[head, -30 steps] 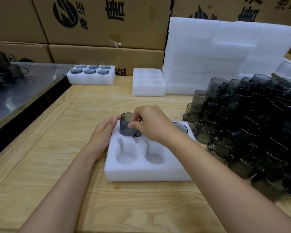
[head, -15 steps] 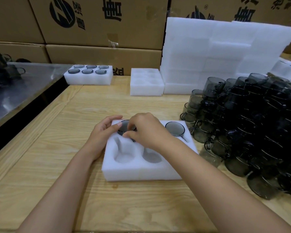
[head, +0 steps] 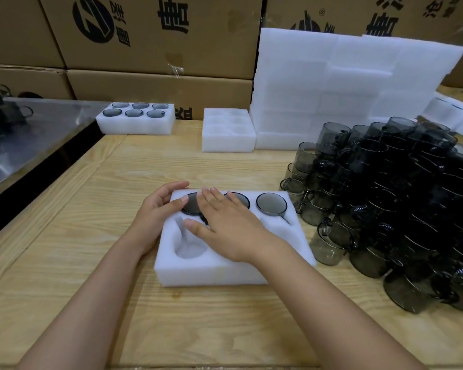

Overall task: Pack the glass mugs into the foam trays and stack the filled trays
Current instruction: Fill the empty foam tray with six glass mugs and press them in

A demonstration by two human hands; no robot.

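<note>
A white foam tray [head: 225, 271] lies on the wooden table in front of me. Its back row holds three grey glass mugs: the left mug [head: 191, 205], the middle mug [head: 241, 198] and the right mug [head: 271, 204]. My right hand [head: 225, 222] lies flat with straight fingers over the left and middle mugs. My left hand [head: 155, 214] rests on the tray's back-left corner, thumb at the left mug's rim. One empty front pocket [head: 191, 247] shows; the others are hidden under my right hand.
A big pile of grey glass mugs [head: 385, 204] fills the right side. A filled tray [head: 137, 118] and an empty tray [head: 228, 132] sit at the back, beside stacked foam trays [head: 345, 84]. Cardboard boxes [head: 155, 36] stand behind. A metal surface [head: 24, 140] lies left.
The mug my right hand held above the back-left pocket has gone down into it. My right hand let go and now lies flat over the mugs.
</note>
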